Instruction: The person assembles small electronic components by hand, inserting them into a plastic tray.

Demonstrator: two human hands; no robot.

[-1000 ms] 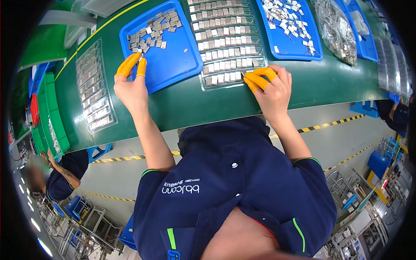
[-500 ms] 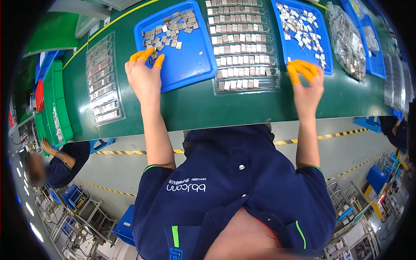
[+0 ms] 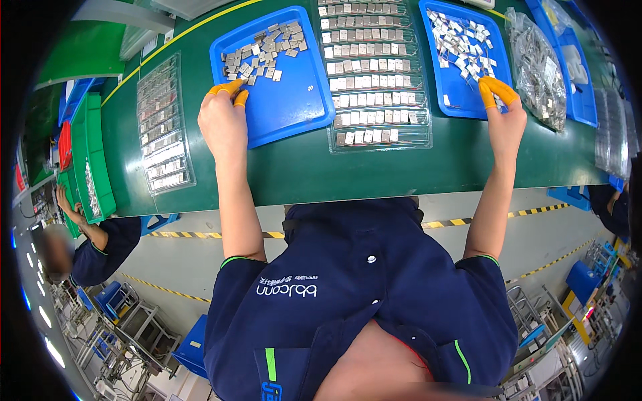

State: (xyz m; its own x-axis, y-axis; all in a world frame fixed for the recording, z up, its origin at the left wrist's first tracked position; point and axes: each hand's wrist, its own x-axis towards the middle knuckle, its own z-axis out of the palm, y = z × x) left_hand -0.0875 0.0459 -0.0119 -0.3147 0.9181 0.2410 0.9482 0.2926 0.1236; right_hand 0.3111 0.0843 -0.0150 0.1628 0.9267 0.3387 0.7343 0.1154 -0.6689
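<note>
My left hand (image 3: pixel 224 117), in yellow finger cots, reaches over the left side of a blue tray (image 3: pixel 284 110). Its thumb and forefinger are slightly apart beside a pile of small flat metal pieces (image 3: pixel 271 47), and I see nothing between them. Over a second blue tray (image 3: pixel 461 110), my right hand (image 3: pixel 505 113) has its cot-covered fingertips together in a pinch. Small white pieces with thin wires (image 3: pixel 465 50) lie around those fingertips, which hide whatever they may hold. Between the trays lies a clear plastic tray (image 3: pixel 374 144) with rows of small rectangular pieces.
Another filled clear tray (image 3: pixel 164 127) lies left on the green table (image 3: pixel 301 180). A clear bag of parts (image 3: pixel 535 73) sits at the right, beside a blue bin (image 3: pixel 582 100). A co-worker (image 3: pixel 100 247) sits at far left by green bins (image 3: pixel 93 160); another person is at far right.
My right hand has moved right and a little away from me over its tray, still pinched. My left hand has shifted slightly down, and its thumb and forefinger are closer together.
</note>
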